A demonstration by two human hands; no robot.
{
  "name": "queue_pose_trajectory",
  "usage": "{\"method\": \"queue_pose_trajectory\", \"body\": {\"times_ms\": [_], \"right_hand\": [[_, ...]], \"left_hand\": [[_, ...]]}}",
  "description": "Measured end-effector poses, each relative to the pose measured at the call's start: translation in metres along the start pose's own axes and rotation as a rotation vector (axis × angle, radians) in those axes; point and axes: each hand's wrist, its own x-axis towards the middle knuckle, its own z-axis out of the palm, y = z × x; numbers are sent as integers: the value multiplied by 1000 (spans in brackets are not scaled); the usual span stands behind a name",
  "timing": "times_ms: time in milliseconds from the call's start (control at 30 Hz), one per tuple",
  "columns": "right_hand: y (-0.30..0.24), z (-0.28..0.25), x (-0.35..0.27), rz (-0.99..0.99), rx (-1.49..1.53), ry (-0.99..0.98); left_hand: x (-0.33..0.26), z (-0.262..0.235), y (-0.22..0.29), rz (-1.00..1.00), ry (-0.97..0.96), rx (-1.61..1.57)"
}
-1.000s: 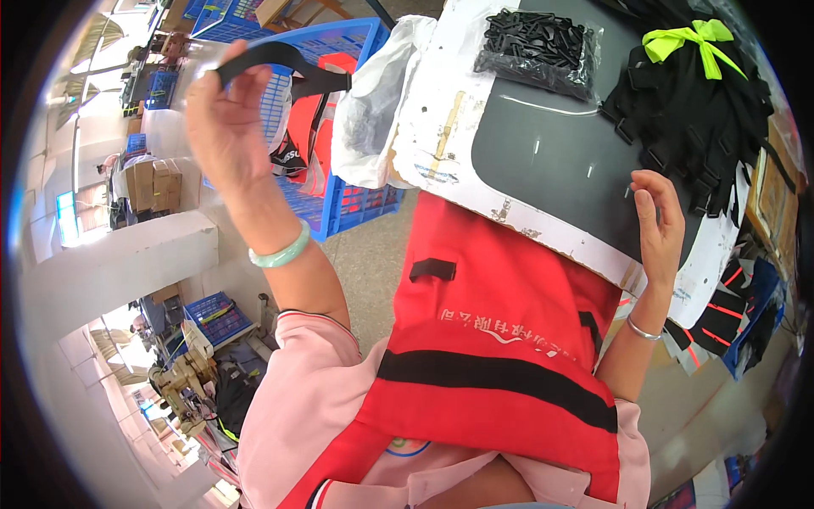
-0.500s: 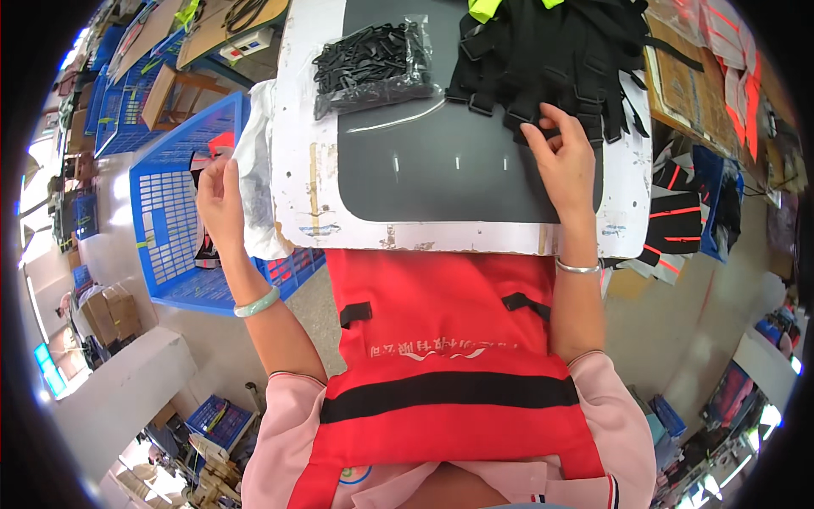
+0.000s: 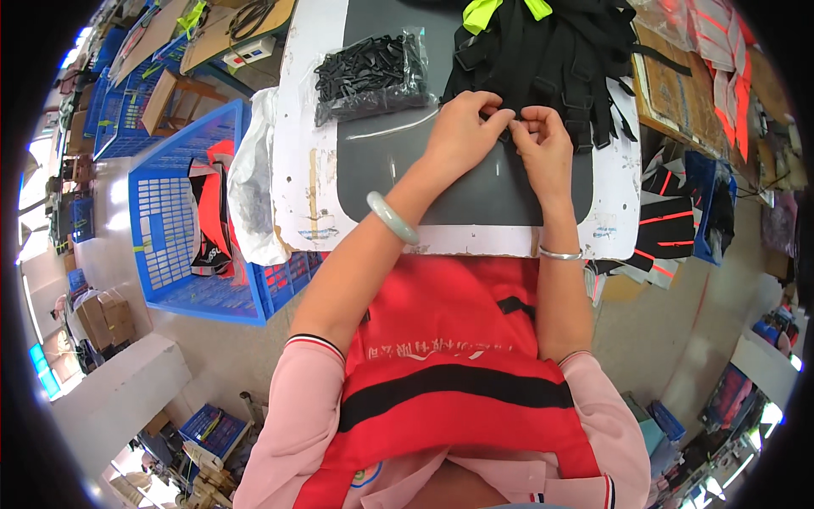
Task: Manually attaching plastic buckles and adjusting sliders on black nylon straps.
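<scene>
Left hand (image 3: 462, 127) and right hand (image 3: 543, 140) meet at near edge of black webbing strap pile (image 3: 551, 59) on bench (image 3: 305, 170). Both grips pinched on one black strap end (image 3: 507, 123) between fingertips, hands touching. Strap pile lies at far right of grey bench mat (image 3: 381, 170), neon yellow tie (image 3: 500, 8) on top. Clear bag of black plastic buckles (image 3: 369, 72) just left of pile. Red vest with black band (image 3: 449, 356) on lap, under forearms. Blue plastic crate (image 3: 182, 229) on floor left of bench; white plastic bag (image 3: 250, 182) draped between crate and bench.
</scene>
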Motion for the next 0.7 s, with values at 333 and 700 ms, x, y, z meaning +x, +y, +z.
{"method": "queue_pose_trajectory", "body": {"times_ms": [333, 700], "right_hand": [[-12, -2, -18, 36, 281, -122], [-47, -96, 13, -63, 1633, -57]], "left_hand": [[-23, -4, 3, -61, 16, -396], [-150, -134, -48, -510, 310, -894]]}}
